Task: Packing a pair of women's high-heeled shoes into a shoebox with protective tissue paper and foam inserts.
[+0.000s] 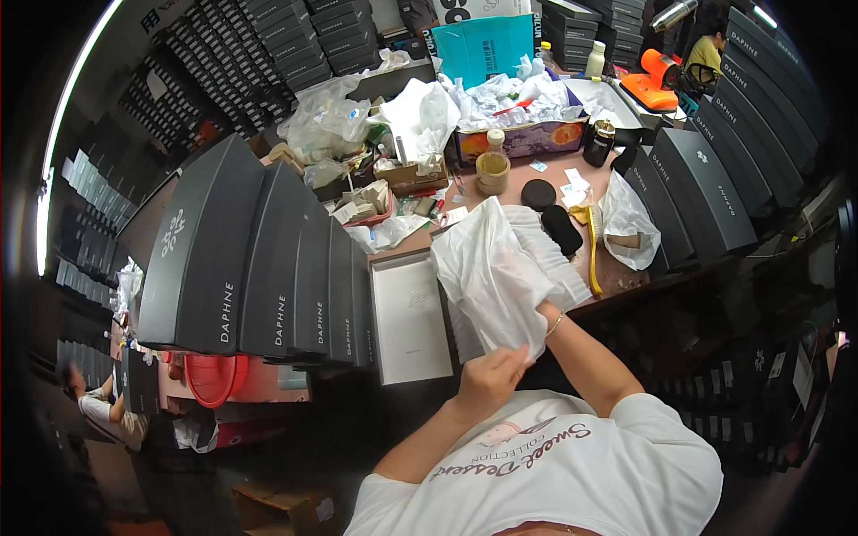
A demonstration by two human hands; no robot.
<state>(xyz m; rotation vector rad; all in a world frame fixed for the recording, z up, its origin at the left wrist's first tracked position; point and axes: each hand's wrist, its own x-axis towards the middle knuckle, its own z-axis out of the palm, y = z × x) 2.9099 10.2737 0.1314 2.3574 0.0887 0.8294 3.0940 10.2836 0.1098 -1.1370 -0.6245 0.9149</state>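
Observation:
A thin white bag [478,255] hangs in front of me over the table's near edge. My left hand [493,375] is closed, its fingers pinching the bag's lower edge. My right hand [547,314] reaches into the bag; its shape shows faintly through the cloth, but the fingers are hidden. Beneath lies a pile of translucent white wrappers [572,277]. To the left sits an open shallow box part [411,322], white inside with a grey rim. Right of the bag are a black oblong pad [561,230], a round black lid [539,194] and a yellow-handled brush [593,255].
Dark grey shoe boxes stand in a row at left [210,259] and in stacks at right [706,188]. Farther back are a carton of crumpled paper [563,138], a glue-coloured jar [492,172] and an orange device [652,85]. A seated person [112,411] is at far left.

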